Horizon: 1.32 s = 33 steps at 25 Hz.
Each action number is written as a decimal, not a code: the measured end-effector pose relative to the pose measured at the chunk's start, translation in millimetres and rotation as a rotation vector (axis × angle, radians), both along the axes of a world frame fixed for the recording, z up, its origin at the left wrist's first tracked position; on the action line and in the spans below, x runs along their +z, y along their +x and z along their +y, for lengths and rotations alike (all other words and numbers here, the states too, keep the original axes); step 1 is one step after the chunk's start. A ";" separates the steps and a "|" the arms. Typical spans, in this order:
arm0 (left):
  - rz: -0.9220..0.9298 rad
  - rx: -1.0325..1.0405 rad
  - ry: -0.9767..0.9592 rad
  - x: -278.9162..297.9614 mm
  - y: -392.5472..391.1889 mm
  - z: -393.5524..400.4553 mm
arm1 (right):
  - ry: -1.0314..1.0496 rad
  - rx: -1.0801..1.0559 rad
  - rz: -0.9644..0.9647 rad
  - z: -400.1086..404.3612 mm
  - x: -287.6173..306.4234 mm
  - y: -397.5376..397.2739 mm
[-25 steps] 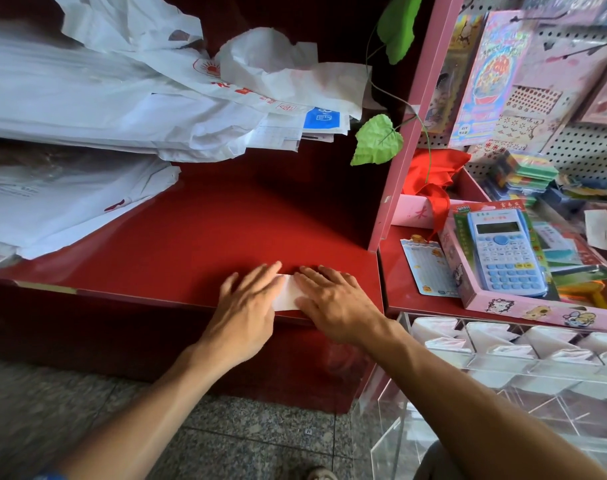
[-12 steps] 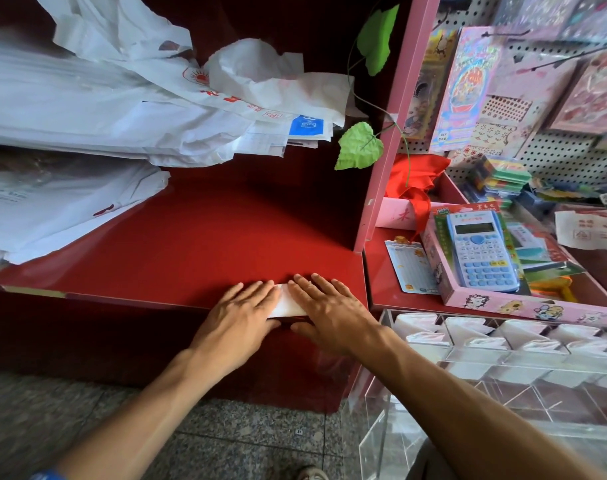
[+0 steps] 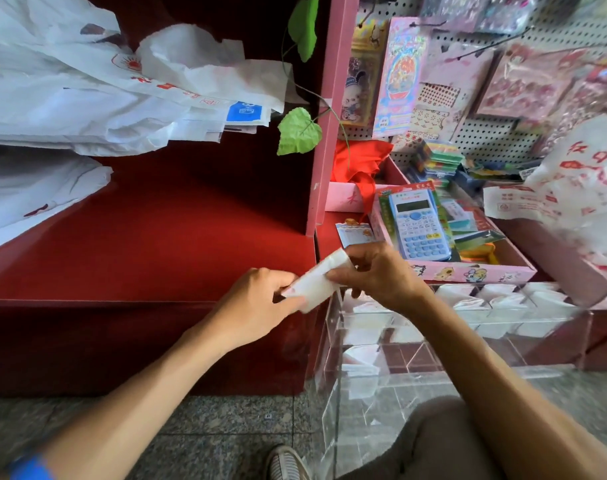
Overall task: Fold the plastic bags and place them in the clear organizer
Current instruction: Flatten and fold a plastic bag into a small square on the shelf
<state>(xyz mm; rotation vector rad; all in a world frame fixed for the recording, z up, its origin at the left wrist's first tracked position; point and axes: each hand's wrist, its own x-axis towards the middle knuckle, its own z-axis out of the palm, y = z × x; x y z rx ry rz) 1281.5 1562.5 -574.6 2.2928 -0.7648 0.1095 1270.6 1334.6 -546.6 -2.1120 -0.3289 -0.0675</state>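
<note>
Low in the frame's right half stands the clear organizer (image 3: 416,344), its upper compartments already holding folded white bags while nearer ones look unfilled. Just above its left corner, at centre frame, the left hand (image 3: 257,306) and right hand (image 3: 378,275) each pinch an end of a folded plastic bag (image 3: 317,280), lifted and tilted. A half-second ago it lay pressed flat on the red shelf (image 3: 156,244). Unfolded plastic bags (image 3: 87,98) remain heaped upper left.
</note>
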 end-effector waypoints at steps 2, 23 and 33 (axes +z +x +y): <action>-0.050 -0.036 0.026 -2.9 -5.4 -19.0 | -0.014 -0.078 0.000 -23.6 -0.8 -19.6; -0.121 -0.142 0.562 -51.7 -9.9 -74.3 | -0.772 -0.155 0.151 -110.4 -61.5 -69.3; -0.107 -0.145 0.557 -48.7 -11.4 -75.2 | -0.912 -0.223 0.182 -109.0 -69.0 -61.7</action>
